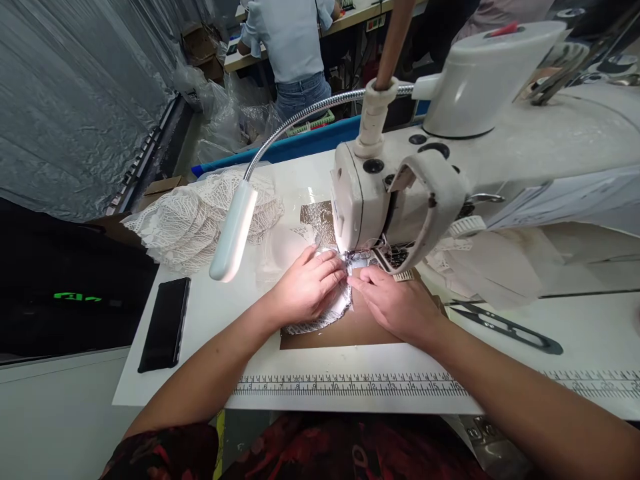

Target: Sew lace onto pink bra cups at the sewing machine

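Note:
A white lace fabric piece (325, 319) with a curved edge lies under the needle area of a white sewing machine (350, 200). My left hand (311, 285) rests flat on top of it, fingers stretched toward the presser foot. At the fabric's right edge, close to the needle, my right hand (395, 303) has its thumb and forefinger pinched on the material, the other fingers curled. Both hands nearly meet in front of the foot. The fingertips partly cover the stitching spot. Beneath the fabric is a brown sheet (320, 340) on the white table.
Stacked lace pieces (200, 213) lie at the left, near a lamp (234, 233) on a flexible neck. A black phone (165, 325) sits front left; thread snips (510, 325) lie right. More pale pieces (510, 267) are behind the snips. A person (290, 47) works beyond the table.

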Demonstrator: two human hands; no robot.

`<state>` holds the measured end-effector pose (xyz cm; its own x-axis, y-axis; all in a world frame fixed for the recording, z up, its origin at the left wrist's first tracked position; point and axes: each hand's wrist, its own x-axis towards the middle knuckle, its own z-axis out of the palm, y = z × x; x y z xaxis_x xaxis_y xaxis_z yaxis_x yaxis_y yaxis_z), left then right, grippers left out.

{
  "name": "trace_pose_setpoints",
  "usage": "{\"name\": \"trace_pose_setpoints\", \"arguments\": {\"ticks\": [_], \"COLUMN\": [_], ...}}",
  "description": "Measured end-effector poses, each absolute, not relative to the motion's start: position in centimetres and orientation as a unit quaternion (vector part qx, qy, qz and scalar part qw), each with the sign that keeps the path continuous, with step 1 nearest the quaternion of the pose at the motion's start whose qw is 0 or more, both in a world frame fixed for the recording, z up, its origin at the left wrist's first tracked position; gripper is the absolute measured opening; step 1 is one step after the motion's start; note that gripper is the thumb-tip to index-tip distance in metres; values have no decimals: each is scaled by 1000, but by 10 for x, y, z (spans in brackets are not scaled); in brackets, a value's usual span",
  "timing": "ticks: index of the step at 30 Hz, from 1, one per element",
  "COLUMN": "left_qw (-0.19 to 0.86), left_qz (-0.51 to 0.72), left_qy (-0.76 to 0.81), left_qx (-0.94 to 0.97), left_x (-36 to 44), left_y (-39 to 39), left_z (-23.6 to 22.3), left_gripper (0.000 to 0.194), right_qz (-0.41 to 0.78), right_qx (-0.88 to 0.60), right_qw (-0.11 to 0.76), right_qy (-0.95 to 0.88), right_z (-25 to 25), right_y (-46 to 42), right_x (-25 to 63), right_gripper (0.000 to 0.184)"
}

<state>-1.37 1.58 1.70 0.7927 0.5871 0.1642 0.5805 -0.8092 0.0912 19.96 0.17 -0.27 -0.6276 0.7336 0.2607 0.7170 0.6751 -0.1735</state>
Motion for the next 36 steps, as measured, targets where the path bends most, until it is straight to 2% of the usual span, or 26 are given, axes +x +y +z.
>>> {"name": "trace_pose_setpoints", "arguments": {"ticks": [7, 20, 26, 36], "left_qw": [62, 43, 38, 56], "left_qz": [89, 107, 91, 82], "left_qy": [260, 291, 299, 306], "left_qx": [960, 950, 949, 947], "left_x": [-18, -20, -19, -21], "left_y": [23, 20, 20, 21], "left_z": [12, -2, -2, 2], "left_gripper": [32, 38, 39, 40], "right_qz": [33, 16, -12, 23], "right_qx": [-399, -455, -458, -432], "right_qw": [166, 139, 126, 152], "right_qy": [-901, -880, -880, -889], "right_z": [-4, -6, -3, -17], "right_y": [3, 1, 3, 3], "right_x": [202, 197, 195, 204], "right_gripper": [32, 39, 36, 39]}}
